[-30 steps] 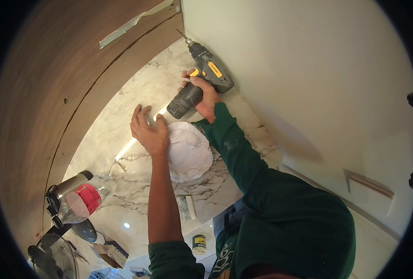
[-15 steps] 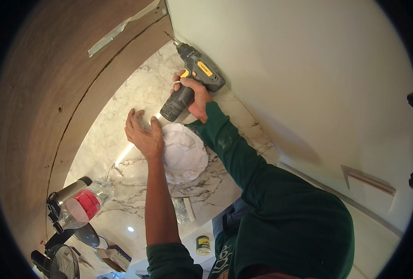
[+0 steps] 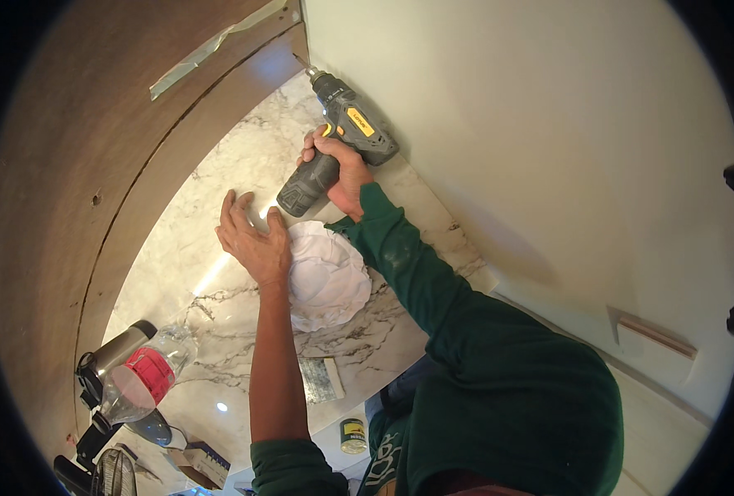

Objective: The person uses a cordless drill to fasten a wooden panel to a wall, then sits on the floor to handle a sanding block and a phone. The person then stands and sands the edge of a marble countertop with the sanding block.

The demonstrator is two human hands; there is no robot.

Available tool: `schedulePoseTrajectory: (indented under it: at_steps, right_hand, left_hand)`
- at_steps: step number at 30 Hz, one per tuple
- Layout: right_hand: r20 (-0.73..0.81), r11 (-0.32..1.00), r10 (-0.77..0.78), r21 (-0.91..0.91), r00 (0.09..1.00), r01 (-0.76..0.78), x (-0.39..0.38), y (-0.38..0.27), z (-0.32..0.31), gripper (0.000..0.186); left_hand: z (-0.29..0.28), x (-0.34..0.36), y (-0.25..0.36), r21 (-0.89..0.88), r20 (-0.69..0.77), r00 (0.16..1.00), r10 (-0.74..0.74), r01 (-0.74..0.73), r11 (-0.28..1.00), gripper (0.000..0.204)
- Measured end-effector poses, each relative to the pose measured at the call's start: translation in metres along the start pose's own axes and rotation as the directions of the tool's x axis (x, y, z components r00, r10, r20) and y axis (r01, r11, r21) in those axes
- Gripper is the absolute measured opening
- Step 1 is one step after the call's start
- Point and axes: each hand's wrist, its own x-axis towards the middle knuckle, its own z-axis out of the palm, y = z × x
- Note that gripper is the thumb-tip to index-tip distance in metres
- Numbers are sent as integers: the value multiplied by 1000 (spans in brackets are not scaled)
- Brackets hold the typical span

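My right hand (image 3: pixel 346 171) is wrapped round the handle of a black and yellow cordless drill (image 3: pixel 358 128). The thin bit at its tip points at the brown wooden panel, close to the corner with the pale wall. A bluish patch of light falls on the wood near the bit. I cannot tell whether the bit touches the wood. My left hand (image 3: pixel 253 240) rests on the marble-patterned counter (image 3: pixel 234 149), fingers spread, with nothing in it. Just right of that wrist lies a crumpled white round cloth-like thing (image 3: pixel 329 277), partly under my right sleeve.
At the lower left, a clear plastic bottle with a red label (image 3: pixel 148 376) lies beside a metal flask (image 3: pixel 119 351), a small fan (image 3: pixel 114 473) and an opened box (image 3: pixel 201 465). A flat scraper-like piece (image 3: pixel 321 380) and a small can (image 3: pixel 353 436) are near my left forearm. Tape (image 3: pixel 210 54) sticks to the panel.
A bluish light now shows on the wood by the drill bit. The drill's handle end has shifted slightly left; my left hand stays nearly in place.
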Motion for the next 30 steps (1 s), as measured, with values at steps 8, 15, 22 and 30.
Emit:
schedulePoseTrajectory:
  at_steps: [8, 15, 22, 30]
  right_hand:
    - [-28, 999, -1, 47, 1000, 3, 6, 3, -1, 11]
    - [6, 998, 31, 63, 999, -32, 8, 2, -11, 37]
    - [-79, 999, -26, 27, 997, 28, 7, 9, -10, 30]
    - [-109, 992, -123, -53, 986, 118, 6, 14, -4, 40]
  left_hand:
    - [5, 1, 0, -23, 19, 1000, 7, -7, 1000, 44]
    - [9, -1, -3, -1, -5, 999, 39, -39, 999, 45]
    - [12, -2, -10, 7, -27, 997, 69, -69, 998, 45]
    - [11, -1, -12, 12, -3, 1000, 23, -23, 1000, 45]
